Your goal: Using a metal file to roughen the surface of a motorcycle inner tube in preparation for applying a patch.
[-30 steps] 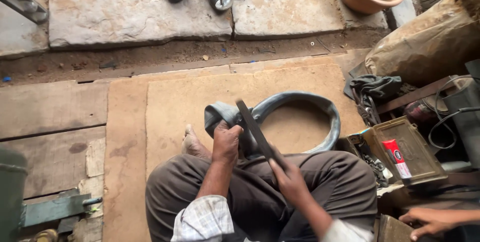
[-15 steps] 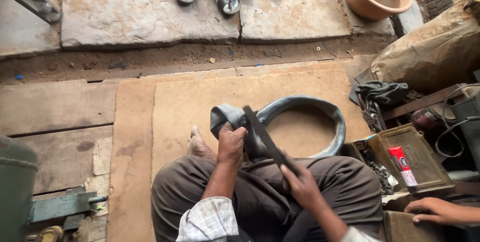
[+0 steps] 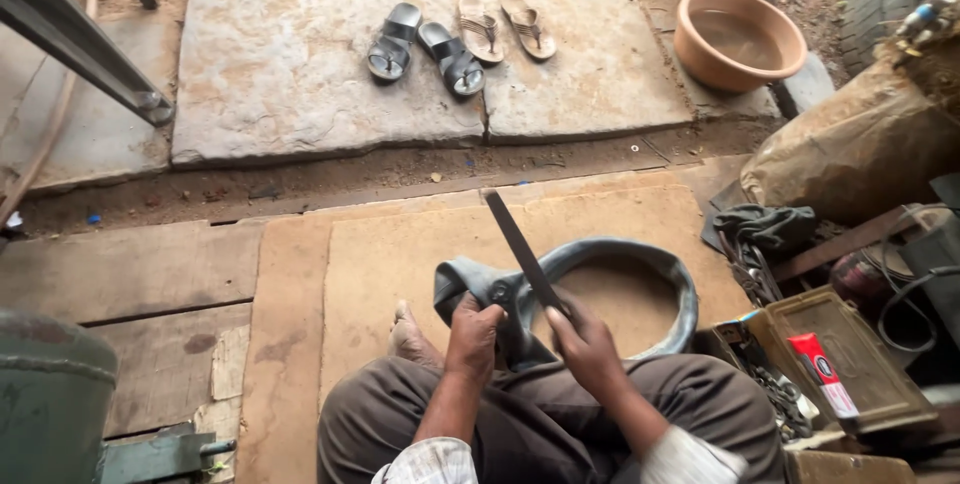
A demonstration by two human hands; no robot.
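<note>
I sit cross-legged on a wooden board [image 3: 400, 254] with a grey rubber inner tube [image 3: 640, 259] looped in front of my knees. My left hand [image 3: 473, 329] pinches a folded part of the tube over my lap. A long flat dark metal file [image 3: 522, 249] is gripped in my right hand [image 3: 585, 344], its blade slanting up and away to the left over the fold. A bare foot [image 3: 410, 339] shows beside my left hand.
An open box [image 3: 850, 374] with a red-and-white tube and metal parts stands at my right. Two pairs of sandals [image 3: 455, 39] lie on a stone slab ahead. A clay-coloured basin [image 3: 738, 39], a sack [image 3: 860, 149] and a green metal object [image 3: 50, 404] border the spot.
The file's blade has swung forward and up, its tip now farther from me. The view has tilted up a little. Another person's hand at the lower right is out of view now.
</note>
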